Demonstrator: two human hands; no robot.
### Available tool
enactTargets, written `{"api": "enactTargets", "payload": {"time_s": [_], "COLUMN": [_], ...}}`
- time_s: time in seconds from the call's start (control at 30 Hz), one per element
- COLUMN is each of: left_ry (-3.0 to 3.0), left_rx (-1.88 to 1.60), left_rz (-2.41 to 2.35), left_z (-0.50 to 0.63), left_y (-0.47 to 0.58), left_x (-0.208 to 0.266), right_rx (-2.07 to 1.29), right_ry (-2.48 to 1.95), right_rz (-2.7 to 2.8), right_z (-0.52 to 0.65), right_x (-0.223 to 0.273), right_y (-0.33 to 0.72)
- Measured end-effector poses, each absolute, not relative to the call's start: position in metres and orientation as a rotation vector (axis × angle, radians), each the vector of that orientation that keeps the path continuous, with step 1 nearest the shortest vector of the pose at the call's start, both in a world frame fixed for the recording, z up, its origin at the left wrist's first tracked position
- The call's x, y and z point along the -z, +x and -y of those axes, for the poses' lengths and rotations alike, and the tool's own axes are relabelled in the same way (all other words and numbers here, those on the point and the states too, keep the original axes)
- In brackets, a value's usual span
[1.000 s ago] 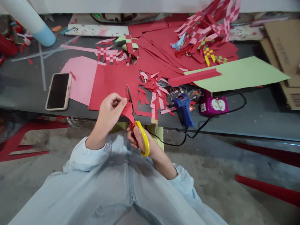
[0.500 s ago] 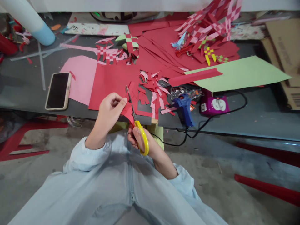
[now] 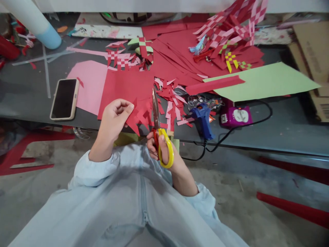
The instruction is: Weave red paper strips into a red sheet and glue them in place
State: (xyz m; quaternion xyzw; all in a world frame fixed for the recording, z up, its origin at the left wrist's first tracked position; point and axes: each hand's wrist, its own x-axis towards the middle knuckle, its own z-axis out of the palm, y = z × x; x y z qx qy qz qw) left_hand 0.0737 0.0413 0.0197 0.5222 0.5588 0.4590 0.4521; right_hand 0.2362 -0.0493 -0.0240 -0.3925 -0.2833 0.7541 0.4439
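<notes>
Pinched between the thumb and fingers of my left hand (image 3: 117, 115) is a piece of red paper (image 3: 137, 116) with cut, pointed ends. My right hand (image 3: 164, 149) grips scissors (image 3: 156, 111) by a yellow and a red handle. Their blades point away from me, lie together and stand just right of the held paper. Beneath the paper lies a larger red sheet (image 3: 123, 85), and a pink sheet (image 3: 89, 82) sits to its left. Small red and pink scraps (image 3: 172, 96) are heaped on the table beyond the scissors.
A phone (image 3: 64, 99) lies at the left. To the right are a blue glue gun (image 3: 203, 120), a purple power socket block (image 3: 236, 115) with a black cord, and a green sheet (image 3: 267, 82). Woven paper strips (image 3: 231, 31) pile up at the back, beside cardboard (image 3: 312, 51).
The scissors have moved right, off the red paper, and their blades now point more straight away from me. My left hand has shifted slightly left with the paper, which shows more spread out.
</notes>
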Motion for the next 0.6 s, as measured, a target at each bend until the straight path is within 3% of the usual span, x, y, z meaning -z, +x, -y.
{"api": "enactTargets", "payload": {"time_s": [0.6], "left_ry": [1.436], "left_rx": [-1.220], "left_rz": [-1.514], "left_z": [-0.045], "left_y": [0.066], "left_x": [-0.020], "right_rx": [-1.893], "right_ry": [-0.955], "right_rz": [0.794], "right_z": [0.055], "right_x": [0.024], "right_y": [0.245]}}
